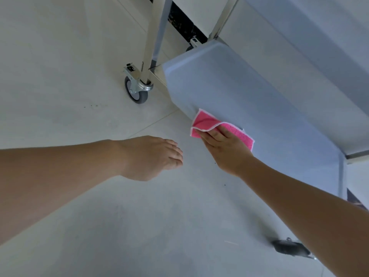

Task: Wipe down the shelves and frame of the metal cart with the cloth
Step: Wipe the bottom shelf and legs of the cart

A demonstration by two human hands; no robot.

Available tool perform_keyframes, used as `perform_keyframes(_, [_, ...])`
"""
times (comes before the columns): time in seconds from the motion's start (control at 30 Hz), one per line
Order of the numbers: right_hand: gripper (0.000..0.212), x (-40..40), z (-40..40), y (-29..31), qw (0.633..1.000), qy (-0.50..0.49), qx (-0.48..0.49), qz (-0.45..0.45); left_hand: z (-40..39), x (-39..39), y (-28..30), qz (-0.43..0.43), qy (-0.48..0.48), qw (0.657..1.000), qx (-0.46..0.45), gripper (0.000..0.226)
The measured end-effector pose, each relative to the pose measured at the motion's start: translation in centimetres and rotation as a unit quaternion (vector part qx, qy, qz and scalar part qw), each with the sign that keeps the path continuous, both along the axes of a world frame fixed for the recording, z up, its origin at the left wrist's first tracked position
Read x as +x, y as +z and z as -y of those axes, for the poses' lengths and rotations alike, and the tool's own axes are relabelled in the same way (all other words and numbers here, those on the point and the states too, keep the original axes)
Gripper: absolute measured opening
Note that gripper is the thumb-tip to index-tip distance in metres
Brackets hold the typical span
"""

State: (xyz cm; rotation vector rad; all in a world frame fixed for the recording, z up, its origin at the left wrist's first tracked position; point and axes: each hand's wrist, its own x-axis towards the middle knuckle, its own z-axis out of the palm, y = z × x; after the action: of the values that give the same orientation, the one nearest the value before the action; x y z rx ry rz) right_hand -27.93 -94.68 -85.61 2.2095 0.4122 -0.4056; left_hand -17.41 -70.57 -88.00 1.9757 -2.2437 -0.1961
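Head view, looking steeply down at the floor and the lower part of the cart.

Right hand (223, 150): reached forward from the lower right, palm down on the pink cloth (218, 129). Fingers lay close together and flat, pressing the cloth against the near edge of the cart's lower shelf (239, 92). The thumb was hidden under the hand; whether it pinched the cloth could not be told.

Pink cloth: white-edged, lying on the shelf's near left rim. Its left part was folded up and over, hanging just past the shelf edge; its right part lay flat on the shelf beside the hand.

Left hand (151, 156): held in the air over the floor, left of the cloth and apart from it, touching nothing. Fingers loosely curled and close together, holding nothing.

Cart: lower shelf appeared pale blue-grey, running from far left to near right. A polished metal upright (154, 37) stood at its far left corner, ending in a grey caster wheel (136, 91) with a chrome bracket. A second upright (224, 19) rose farther back. Another dark caster (289, 248) showed blurred at the near right, partly behind the right forearm.

Floor (60, 76): pale tiles, with a few small dark specks near the left caster.
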Motion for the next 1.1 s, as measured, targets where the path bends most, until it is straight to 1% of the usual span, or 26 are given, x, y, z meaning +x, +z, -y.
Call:
perform_keyframes(0.1, [0.061,-2.9,1.3,-0.1,1.0,-0.004,0.003,-0.002,1.3,-1.6,0.5,0.005,-0.024,0.999,-0.024,0.053])
perform_keyframes(0.2, [0.06,-6.3,2.5,-0.1,1.0,-0.027,0.001,-0.01,2.5,-2.7,0.6,0.03,-0.039,0.999,0.005,0.054])
perform_keyframes(0.27, [0.059,-8.5,3.3,-0.1,0.999,-0.041,0.002,-0.003,3.4,-3.4,1.2,0.03,-0.051,0.998,0.003,0.053])
perform_keyframes(0.4, [0.06,-12.0,4.7,-0.2,0.998,-0.057,0.027,0.004,5.3,-4.9,2.7,0.08,-0.089,0.99,-0.076,0.051])
perform_keyframes(0.5, [0.06,-14.1,5.6,-0.2,0.997,-0.071,0.039,0.002,6.9,-6.3,2.8,0.078,-0.11,0.989,-0.065,0.051])
perform_keyframes(0.6, [0.062,-16.3,6.5,-0.4,0.995,-0.088,0.039,0.006,8.3,-7.3,3.0,0.088,-0.131,0.984,-0.085,0.051])
perform_keyframes(0.7, [0.062,-18.8,7.4,-0.4,0.994,-0.106,0.029,0.003,9.3,-8.0,2.9,0.076,-0.128,0.987,-0.058,0.052])
perform_keyframes(0.77, [0.062,-20.9,8.1,-0.4,0.993,-0.118,0.021,-0.003,10.0,-8.3,2.5,0.066,-0.12,0.99,-0.021,0.053])
perform_keyframes(0.87, [0.07,-23.9,9.1,-0.1,0.99,-0.143,0.012,0.0,11.1,-9.0,2.4,0.056,-0.129,0.99,-0.028,0.052])
perform_keyframes(0.97, [0.09,-26.5,9.7,0.4,0.985,-0.167,-0.005,-0.031,12.2,-9.9,2.5,0.054,-0.149,0.985,-0.062,0.052])
perform_keyframes(1.0, [0.091,-27.3,9.9,0.6,0.984,-0.173,-0.01,-0.038,12.6,-10.2,2.6,0.056,-0.153,0.985,-0.061,0.052])
perform_keyframes(1.07, [0.081,-29.2,10.4,0.8,0.981,-0.189,-0.013,-0.03,13.3,-10.8,2.6,0.061,-0.161,0.985,-0.034,0.053])
perform_keyframes(1.1, [0.076,-30.1,10.6,0.8,0.979,-0.201,-0.012,-0.03,13.7,-11.1,2.7,0.056,-0.169,0.983,-0.047,0.053])
